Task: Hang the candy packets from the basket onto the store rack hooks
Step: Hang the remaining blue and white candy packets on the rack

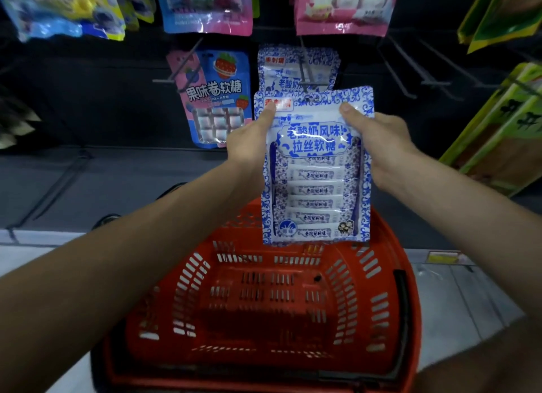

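The blue-and-white candy packet (315, 169) is held upright above the far rim of the red basket (187, 278), just below the rack hook (303, 66) on which a matching packet (278, 69) already hangs. Its hang hole (308, 98) at the top edge is best lined up with the hook's tip, the packet kept flat and level, before it is slid on. It is pinched at both upper corners by the left hand (249, 146) and the right hand (378, 146), thumbs pressed on the front, fingers hidden behind.
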`<state>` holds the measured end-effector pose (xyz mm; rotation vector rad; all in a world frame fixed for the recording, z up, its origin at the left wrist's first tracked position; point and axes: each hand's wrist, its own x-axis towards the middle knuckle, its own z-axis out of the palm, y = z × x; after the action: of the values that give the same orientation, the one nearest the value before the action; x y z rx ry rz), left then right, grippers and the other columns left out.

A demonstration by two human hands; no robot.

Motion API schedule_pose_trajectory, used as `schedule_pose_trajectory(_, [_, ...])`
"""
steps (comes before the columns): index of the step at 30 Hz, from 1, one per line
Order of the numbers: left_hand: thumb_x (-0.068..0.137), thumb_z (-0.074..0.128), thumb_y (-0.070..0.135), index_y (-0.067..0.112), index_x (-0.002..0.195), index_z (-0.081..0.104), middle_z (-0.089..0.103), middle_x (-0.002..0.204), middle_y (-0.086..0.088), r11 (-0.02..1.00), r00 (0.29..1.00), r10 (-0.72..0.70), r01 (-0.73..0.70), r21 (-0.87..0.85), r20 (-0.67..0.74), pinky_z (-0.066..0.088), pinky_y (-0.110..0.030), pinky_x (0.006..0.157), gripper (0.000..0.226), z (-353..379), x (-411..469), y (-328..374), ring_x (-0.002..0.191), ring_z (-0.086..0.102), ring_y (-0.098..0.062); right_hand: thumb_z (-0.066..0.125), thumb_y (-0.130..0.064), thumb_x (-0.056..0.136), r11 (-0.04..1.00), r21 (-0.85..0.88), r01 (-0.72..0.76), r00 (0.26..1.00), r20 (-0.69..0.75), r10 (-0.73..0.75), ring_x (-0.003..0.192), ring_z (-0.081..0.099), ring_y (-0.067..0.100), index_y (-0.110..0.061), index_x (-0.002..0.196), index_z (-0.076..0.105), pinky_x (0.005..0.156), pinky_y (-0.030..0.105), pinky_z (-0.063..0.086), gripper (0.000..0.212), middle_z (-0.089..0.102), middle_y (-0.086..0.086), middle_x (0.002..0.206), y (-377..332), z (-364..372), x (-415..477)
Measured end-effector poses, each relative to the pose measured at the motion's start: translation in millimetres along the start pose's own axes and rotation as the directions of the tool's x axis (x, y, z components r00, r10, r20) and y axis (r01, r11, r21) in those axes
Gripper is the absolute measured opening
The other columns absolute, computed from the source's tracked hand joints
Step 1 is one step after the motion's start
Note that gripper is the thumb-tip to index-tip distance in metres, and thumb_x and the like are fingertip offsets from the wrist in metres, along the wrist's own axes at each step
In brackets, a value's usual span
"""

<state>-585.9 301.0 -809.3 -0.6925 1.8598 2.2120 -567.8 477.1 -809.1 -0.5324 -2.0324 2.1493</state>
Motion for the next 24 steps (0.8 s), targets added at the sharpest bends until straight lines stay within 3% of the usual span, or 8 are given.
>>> schedule_pose_trajectory(4, [0.093, 0.07, 0.055, 0.011, 0.157, 0.036, 0.052, 0.146, -0.001, 1.0, 0.999, 0.022, -0.022, 0.006, 0.031, 0.033, -0.042, 0.117, 0.085, 1, 0, 0, 0.117, 0.054, -0.019, 0.084, -0.043, 0.084, 0.999, 0.0, -0.037, 0.999, -0.028, 0.037, 0.095, 0.076, 0.023, -0.014, 0.103, 0.071, 0.091, 0.043, 0.061, 0.037, 0.078, 0.004, 0.104, 4, 5, 7])
schedule_pose_trajectory(7, [0.095, 0.068, 0.055, 0.011, 0.155, 0.039, 0.057, 0.129, 0.0, 0.999, 0.999, 0.022, -0.024, 0.039, 0.042, 0.033, -0.035, 0.096, 0.08, 0, 3, 1, 0.077, 0.044, -0.009, 0.091, -0.053, 0.071, 0.999, 0.017, -0.051, 0.998, -0.024, 0.052, 0.103, 0.074, 0.028, -0.011, 0.117, 0.071, 0.1, 0.05, 0.057, 0.065, 0.076, 0.006, 0.113, 10, 7, 14])
schedule_pose_trajectory(12, [0.094, 0.068, 0.059, 0.011, 0.157, 0.035, 0.035, 0.081, 0.006, 0.998, 0.999, 0.03, -0.031, 0.051, 0.028, 0.041, -0.035, 0.082, 0.086, -1, 12, 1, 0.065, 0.03, -0.009, 0.081, -0.038, 0.088, 0.995, 0.004, -0.099, 0.994, -0.054, 0.099, 0.096, 0.074, 0.025, -0.014, 0.095, 0.069, 0.094, 0.043, 0.06, 0.028, 0.076, 0.005, 0.102, 8, 10, 14])
schedule_pose_trajectory(15, [0.094, 0.069, 0.056, 0.014, 0.152, 0.043, 0.058, 0.121, 0.002, 0.998, 0.996, 0.033, -0.038, 0.059, 0.077, 0.035, -0.045, 0.11, 0.076, -4, 18, -3, 0.107, 0.056, -0.019, 0.082, -0.032, 0.088, 0.992, 0.055, -0.112, 0.991, -0.064, 0.116, 0.097, 0.076, 0.031, -0.009, 0.096, 0.071, 0.085, 0.047, 0.063, 0.027, 0.077, 0.013, 0.105, 8, 13, 16])
schedule_pose_trajectory(17, [0.093, 0.07, 0.056, 0.02, 0.119, 0.059, 0.058, 0.118, 0.003, 0.987, 0.991, 0.086, -0.099, 0.127, 0.107, 0.034, -0.052, 0.101, 0.045, -9, 9, -8, 0.107, 0.056, -0.017, 0.082, -0.028, 0.089, 0.987, 0.087, -0.136, 0.988, -0.067, 0.142, 0.096, 0.075, 0.034, -0.002, 0.102, 0.071, 0.079, 0.051, 0.064, 0.031, 0.076, 0.018, 0.107, 7, 16, 16])
schedule_pose_trajectory(20, [0.085, 0.076, 0.063, 0.016, 0.148, 0.049, 0.055, 0.149, 0.0, 0.947, 0.966, 0.141, -0.196, 0.255, 0.217, 0.041, -0.053, 0.113, 0.083, -23, 5, -31, 0.132, 0.055, -0.021, 0.083, -0.027, 0.088, 0.976, 0.13, -0.176, 0.979, -0.077, 0.187, 0.09, 0.076, 0.036, 0.003, 0.115, 0.07, 0.069, 0.055, 0.063, 0.043, 0.077, 0.02, 0.104, 6, 19, 18])
schedule_pose_trajectory(21, [0.084, 0.079, 0.059, 0.018, 0.149, 0.048, 0.059, 0.147, 0.0, 0.924, 0.947, 0.163, -0.244, 0.294, 0.276, 0.047, -0.05, 0.109, 0.083, -28, 6, -40, 0.129, 0.061, -0.019, 0.084, -0.027, 0.087, 0.973, 0.139, -0.184, 0.977, -0.078, 0.196, 0.088, 0.077, 0.035, 0.003, 0.115, 0.07, 0.068, 0.055, 0.063, 0.043, 0.077, 0.02, 0.102, 6, 20, 19])
schedule_pose_trajectory(24, [0.094, 0.076, 0.03, 0.025, 0.121, 0.061, 0.075, 0.116, 0.003, 0.871, 0.899, 0.161, -0.324, 0.37, 0.407, 0.062, -0.034, 0.084, 0.032, -44, 8, -64, 0.1, 0.075, -0.013, 0.084, -0.031, 0.087, 0.976, 0.114, -0.186, 0.975, -0.097, 0.197, 0.084, 0.077, 0.031, 0.0, 0.112, 0.071, 0.068, 0.05, 0.064, 0.041, 0.078, 0.016, 0.1, 8, 20, 24])
